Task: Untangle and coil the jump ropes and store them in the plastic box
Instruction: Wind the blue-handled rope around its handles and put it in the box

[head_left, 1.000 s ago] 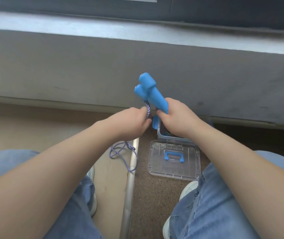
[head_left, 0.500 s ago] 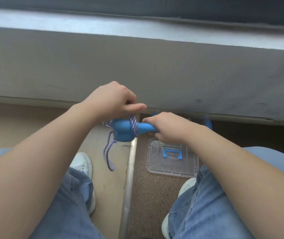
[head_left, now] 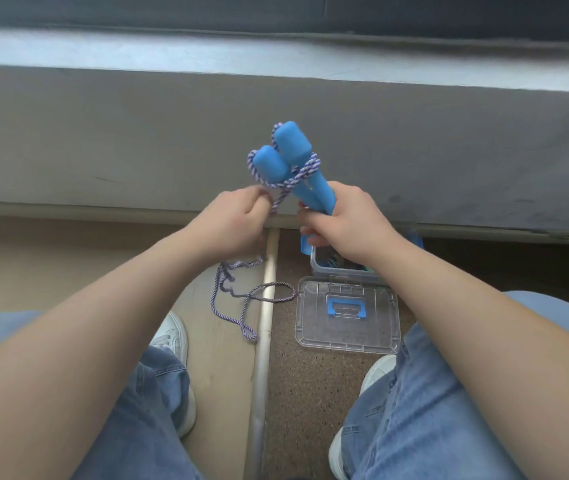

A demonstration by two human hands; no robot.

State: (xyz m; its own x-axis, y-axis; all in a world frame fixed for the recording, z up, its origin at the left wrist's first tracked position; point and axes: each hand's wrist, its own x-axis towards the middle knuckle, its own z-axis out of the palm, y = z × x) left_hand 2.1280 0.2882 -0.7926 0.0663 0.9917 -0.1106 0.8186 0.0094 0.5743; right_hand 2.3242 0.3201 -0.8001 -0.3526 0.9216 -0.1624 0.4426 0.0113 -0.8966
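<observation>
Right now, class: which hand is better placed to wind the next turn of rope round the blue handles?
Probably the left hand: it pinches the purple-and-white braided rope just beside the two blue foam handles, while the right hand is busy gripping them.

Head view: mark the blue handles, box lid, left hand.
blue handles (head_left: 292,143), head view, thick end of the taller one.
box lid (head_left: 345,334), head view, clear panel below its blue grip.
left hand (head_left: 231,220), head view, back of the hand.

A metal threshold strip (head_left: 264,341) crosses the floor, with beige flooring (head_left: 68,265) to its left and speckled brown carpet (head_left: 305,393) to its right. A grey ledge (head_left: 103,133) stands at the floor's far edge. White sneakers (head_left: 172,336) show below blue jeans (head_left: 144,427).
</observation>
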